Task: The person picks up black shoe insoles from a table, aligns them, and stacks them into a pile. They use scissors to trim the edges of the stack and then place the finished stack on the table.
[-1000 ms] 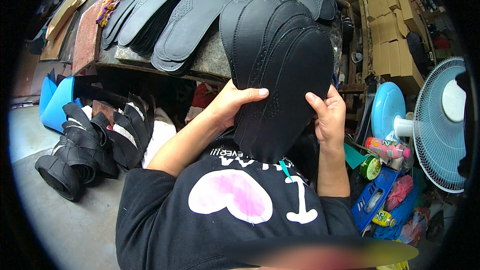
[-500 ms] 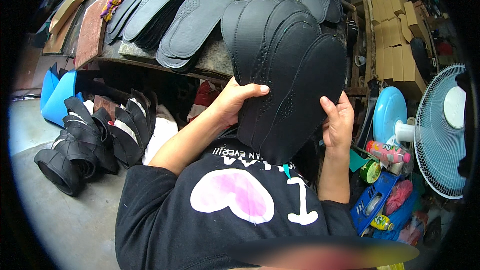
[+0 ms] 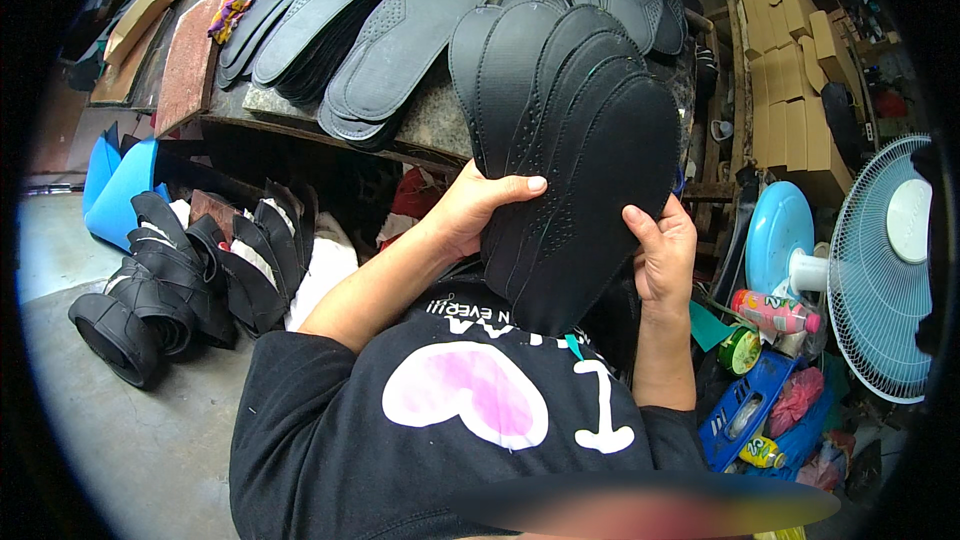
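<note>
A fanned bunch of several black insoles (image 3: 590, 140) stands in front of my chest, with stitched edges and rows of small punched holes. My left hand (image 3: 485, 205) grips the bunch's left side, its thumb lying across the front. On the right edge, my right hand (image 3: 662, 248) pinches the nearest insole between its thumb and the fingers behind. The backs of the insoles hide most of the fingertips.
A workbench (image 3: 425, 132) ahead bears stacks of black insoles (image 3: 410, 35). Black rolled pieces (image 3: 150, 310) lie on the floor at left. Cardboard boxes (image 3: 790, 90), a fan (image 3: 880, 270) and a blue basket (image 3: 745, 405) stand at right.
The front insole has shifted slightly left and down with my right hand, and the edges in the fan are spread differently. My left hand keeps its hold.
</note>
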Demonstrator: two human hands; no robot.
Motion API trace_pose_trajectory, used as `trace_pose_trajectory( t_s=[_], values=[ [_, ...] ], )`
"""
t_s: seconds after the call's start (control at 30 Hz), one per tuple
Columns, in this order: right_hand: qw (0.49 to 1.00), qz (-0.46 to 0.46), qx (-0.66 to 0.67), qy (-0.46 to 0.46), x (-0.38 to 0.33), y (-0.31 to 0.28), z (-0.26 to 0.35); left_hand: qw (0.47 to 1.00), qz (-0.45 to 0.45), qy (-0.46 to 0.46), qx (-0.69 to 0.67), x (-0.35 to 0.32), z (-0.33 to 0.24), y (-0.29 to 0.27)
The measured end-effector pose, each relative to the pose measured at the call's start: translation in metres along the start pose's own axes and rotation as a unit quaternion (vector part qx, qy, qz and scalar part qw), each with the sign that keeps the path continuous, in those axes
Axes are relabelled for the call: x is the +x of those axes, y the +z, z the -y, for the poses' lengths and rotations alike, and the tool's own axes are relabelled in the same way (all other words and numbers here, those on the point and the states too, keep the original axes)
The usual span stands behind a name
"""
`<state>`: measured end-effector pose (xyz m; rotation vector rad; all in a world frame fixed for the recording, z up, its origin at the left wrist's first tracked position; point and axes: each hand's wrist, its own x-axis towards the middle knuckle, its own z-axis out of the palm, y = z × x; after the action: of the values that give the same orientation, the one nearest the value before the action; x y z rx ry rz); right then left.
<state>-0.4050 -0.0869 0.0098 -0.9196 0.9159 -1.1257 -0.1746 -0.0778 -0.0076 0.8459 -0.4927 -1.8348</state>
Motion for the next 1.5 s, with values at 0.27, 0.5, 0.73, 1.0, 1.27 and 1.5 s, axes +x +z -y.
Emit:
trace_pose_trajectory(
  t_s=[0.27, 0.5, 0.73, 1.0, 1.27, 1.5],
  values=[
    [0.998, -0.042, 0.033, -0.021, 0.004, -0.006, 0.001, 0.997, -0.002, -0.047, -0.055, 0.002, 0.0, -0.006],
    [0.998, -0.05, 0.022, -0.015, 0.005, 0.0, -0.001, 1.0, 0.0, -0.009, -0.004, -0.001, -0.001, 0.0],
    [0.999, -0.023, 0.033, -0.024, 0.013, 0.007, 0.0, 0.999, 0.002, 0.032, 0.006, -0.01, -0.007, -0.003],
    [0.998, 0.012, 0.051, -0.017, 0.017, 0.011, 0.0, 0.997, 0.004, 0.071, -0.007, -0.017, -0.008, -0.011],
    [0.996, 0.023, -0.08, 0.028, 0.021, 0.028, 0.0, 0.989, 0.003, 0.137, 0.064, -0.032, -0.004, -0.019],
    [0.977, 0.148, -0.139, 0.067, 0.043, 0.056, 0.012, 0.983, -0.089, 0.15, 0.056, -0.068, -0.015, -0.042]
  ],
)
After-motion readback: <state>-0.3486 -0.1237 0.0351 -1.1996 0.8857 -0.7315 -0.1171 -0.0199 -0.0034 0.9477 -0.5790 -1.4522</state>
